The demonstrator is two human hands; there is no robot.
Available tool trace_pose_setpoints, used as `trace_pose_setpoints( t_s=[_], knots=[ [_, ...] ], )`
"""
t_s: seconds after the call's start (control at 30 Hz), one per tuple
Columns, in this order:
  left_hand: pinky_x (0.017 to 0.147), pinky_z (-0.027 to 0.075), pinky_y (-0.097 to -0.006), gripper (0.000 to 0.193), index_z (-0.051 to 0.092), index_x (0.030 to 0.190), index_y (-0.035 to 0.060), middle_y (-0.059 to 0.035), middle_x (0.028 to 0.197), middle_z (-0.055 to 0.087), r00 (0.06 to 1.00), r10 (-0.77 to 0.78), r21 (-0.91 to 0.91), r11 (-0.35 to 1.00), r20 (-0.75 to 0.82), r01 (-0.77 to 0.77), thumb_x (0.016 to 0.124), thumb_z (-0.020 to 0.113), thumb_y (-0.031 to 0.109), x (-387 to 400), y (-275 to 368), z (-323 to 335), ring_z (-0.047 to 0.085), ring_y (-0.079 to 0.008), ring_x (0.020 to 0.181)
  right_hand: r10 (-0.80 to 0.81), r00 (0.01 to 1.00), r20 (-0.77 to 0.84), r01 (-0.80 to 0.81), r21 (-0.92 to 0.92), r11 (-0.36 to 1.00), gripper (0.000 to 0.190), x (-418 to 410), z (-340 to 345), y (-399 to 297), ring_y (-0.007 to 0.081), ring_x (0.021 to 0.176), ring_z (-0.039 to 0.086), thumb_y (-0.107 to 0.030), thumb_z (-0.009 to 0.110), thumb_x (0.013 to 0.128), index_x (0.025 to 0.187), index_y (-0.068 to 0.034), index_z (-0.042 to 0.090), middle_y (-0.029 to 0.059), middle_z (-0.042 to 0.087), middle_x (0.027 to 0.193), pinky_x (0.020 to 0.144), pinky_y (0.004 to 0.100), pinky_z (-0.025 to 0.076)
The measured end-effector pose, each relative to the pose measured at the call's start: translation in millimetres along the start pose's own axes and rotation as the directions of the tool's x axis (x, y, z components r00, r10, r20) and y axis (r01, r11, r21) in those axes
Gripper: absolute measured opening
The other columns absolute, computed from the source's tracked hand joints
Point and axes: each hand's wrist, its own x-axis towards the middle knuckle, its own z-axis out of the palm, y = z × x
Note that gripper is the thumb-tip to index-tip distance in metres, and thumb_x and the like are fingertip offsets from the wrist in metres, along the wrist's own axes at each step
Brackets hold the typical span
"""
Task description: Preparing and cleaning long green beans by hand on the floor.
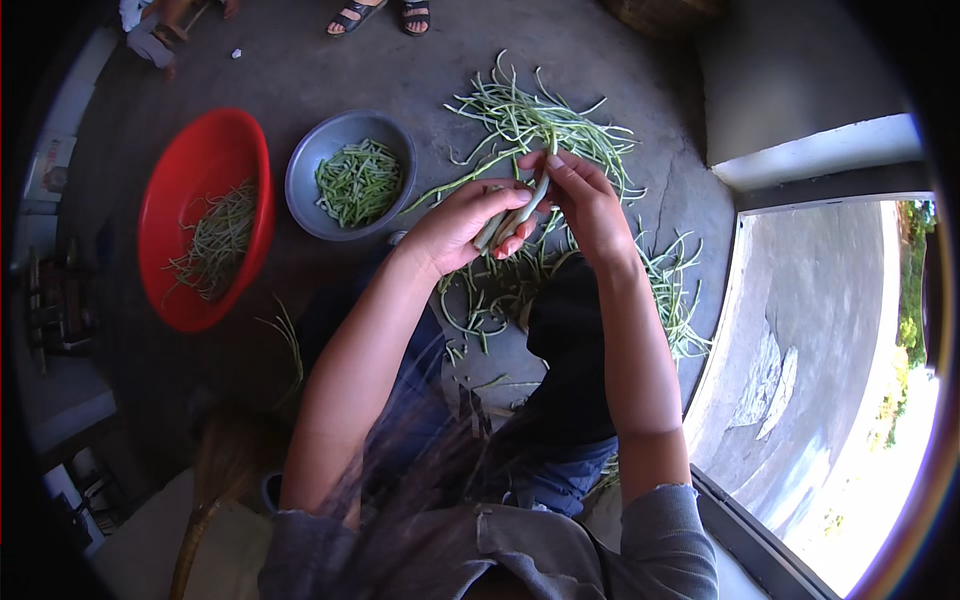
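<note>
Several pieces of long green bean [491, 231] lie bunched in my left hand [469, 221], its thumb resting over them. My right hand [589, 199] pinches a pale long bean [541, 184] between thumb and fingers, and this bean's lower part runs into the left hand. Just beyond the hands, a heap of whole long beans [525, 105] spreads on the concrete floor. To the left stands a grey metal basin [296, 169] holding short cut bean pieces [360, 182]. More whole beans [675, 292] lie to the right of my right forearm.
A red plastic tub [169, 202] with thin long beans [221, 236] stands at far left. A straw broom [214, 465] leans at lower left. A doorway sill [712, 360] borders the right. Another person's sandalled feet [352, 16] show at the top; someone else is partly visible at upper left.
</note>
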Motion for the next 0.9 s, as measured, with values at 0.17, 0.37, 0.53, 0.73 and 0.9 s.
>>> trace_pose_setpoints(
  t_s=[0.17,0.37,0.53,0.73,0.9],
  knots=[
    [0.041,0.034,-0.0178,0.024,0.053,0.091,-0.0014,-0.0005,0.066,0.047,0.993,-0.024,0.025,0.999,0.115,0.021,0.086,0.049,0.022,0,0,0,0.043,-0.0061,0.048,-0.073,0.997,0.030,0.065,0.210,0.976,0.022,2,-9,1,0.0073,0.068,0.045,-0.018,0.044,0.090,0.095,-0.002,0.057,0.0004,0.054,0.075,0.068,0.0231,0.037],
    [0.040,0.029,-0.0171,0.014,0.049,0.081,0.0036,0.0003,0.065,0.044,0.997,-0.024,0.006,1.000,0.071,0.024,0.085,0.047,0.017,1,-6,-5,0.039,-0.0043,0.048,-0.170,0.982,-0.084,0.187,0.269,0.945,0.017,6,-18,10,0.0069,0.068,0.045,-0.019,0.051,0.089,0.089,-0.003,0.057,-0.0010,0.054,0.077,0.067,0.0212,0.037],
    [0.040,0.027,-0.0177,0.013,0.048,0.080,0.0046,0.0007,0.064,0.043,0.967,0.028,0.030,0.999,-0.253,-0.021,0.085,0.047,0.017,10,-18,-15,0.038,-0.0043,0.048,-0.340,0.922,-0.184,0.363,0.109,0.925,0.013,-1,-7,4,0.0062,0.068,0.047,-0.017,0.058,0.085,0.085,-0.004,0.060,-0.0006,0.057,0.077,0.065,0.0204,0.038],
    [0.043,0.027,-0.0179,0.021,0.055,0.087,0.0075,0.0052,0.062,0.043,0.976,0.159,0.062,0.986,-0.149,-0.152,0.086,0.056,0.028,7,-11,-1,0.040,-0.0031,0.050,0.092,0.996,-0.019,-0.089,0.123,0.988,0.013,-3,-10,4,0.0043,0.062,0.048,-0.018,0.060,0.083,0.083,-0.004,0.061,-0.0015,0.058,0.069,0.060,0.0185,0.039],
    [0.043,0.029,-0.0180,0.015,0.054,0.089,0.0079,0.0050,0.063,0.044,0.980,0.117,0.046,0.993,-0.163,-0.111,0.087,0.055,0.023,8,-11,-5,0.041,-0.0037,0.051,-0.091,0.995,-0.040,0.093,0.056,0.994,0.009,2,0,21,0.0092,0.067,0.055,-0.013,0.066,0.078,0.079,-0.006,0.061,0.0018,0.061,0.071,0.068,0.0259,0.043]
  ],
)
